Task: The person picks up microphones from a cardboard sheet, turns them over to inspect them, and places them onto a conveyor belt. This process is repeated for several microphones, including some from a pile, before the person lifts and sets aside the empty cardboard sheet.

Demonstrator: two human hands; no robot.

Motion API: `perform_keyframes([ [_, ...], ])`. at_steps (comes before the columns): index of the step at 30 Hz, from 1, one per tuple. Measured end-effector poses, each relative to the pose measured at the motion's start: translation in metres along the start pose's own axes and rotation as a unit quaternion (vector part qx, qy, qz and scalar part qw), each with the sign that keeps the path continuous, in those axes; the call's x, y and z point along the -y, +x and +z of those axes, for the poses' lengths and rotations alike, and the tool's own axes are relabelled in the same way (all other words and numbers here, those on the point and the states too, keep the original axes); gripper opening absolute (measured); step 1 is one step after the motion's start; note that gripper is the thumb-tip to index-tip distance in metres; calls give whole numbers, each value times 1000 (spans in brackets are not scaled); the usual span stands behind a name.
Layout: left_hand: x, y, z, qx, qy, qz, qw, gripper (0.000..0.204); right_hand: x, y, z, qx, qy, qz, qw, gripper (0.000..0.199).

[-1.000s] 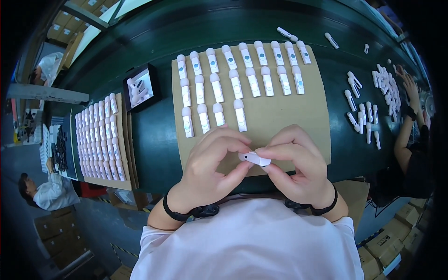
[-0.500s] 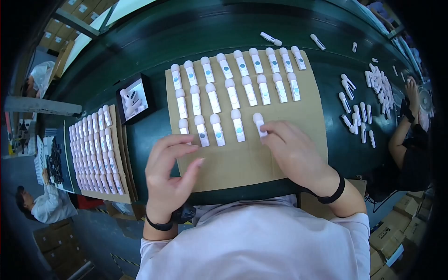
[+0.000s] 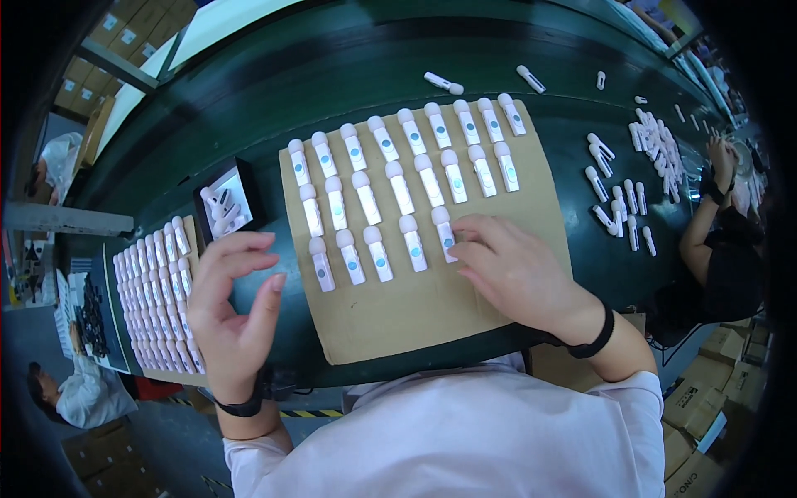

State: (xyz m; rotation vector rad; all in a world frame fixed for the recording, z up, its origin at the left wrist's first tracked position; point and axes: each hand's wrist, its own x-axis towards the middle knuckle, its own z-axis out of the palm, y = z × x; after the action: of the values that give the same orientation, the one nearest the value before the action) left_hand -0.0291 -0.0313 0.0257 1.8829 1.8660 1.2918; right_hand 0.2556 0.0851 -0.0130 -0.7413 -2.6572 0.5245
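Two hands over my cardboard sheet: right hand fingertips resting on a white device; left hand loosely spread, holding nothing

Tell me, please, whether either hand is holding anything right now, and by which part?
Nothing is held. The left hand hovers open; the right hand lies on the cardboard sheet, fingertips at a white device.

Brown cardboard cartons sit stacked on the floor at lower right, more brown cartons at upper left.

Head camera looks steeply down, close over the cardboard sheet.
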Motion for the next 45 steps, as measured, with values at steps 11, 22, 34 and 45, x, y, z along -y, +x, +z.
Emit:
perform_keyframes([
  [11, 24, 116, -8, 141, 37, 37, 989, 10, -132, 32, -89, -64, 5, 236, 970, 13],
  [22, 49, 228, 92, 341, 234, 68, 908, 13, -246, 131, -46, 31, -128, 302, 944, 25],
  [34, 69, 266, 174, 450, 352, 141, 808, 16, -273, 145, -34, 9, -31, 258, 966, 21],
  [45, 55, 254, 150, 431, 379, 137, 807, 21, -244, 109, -64, -136, 176, 167, 961, 18],
])
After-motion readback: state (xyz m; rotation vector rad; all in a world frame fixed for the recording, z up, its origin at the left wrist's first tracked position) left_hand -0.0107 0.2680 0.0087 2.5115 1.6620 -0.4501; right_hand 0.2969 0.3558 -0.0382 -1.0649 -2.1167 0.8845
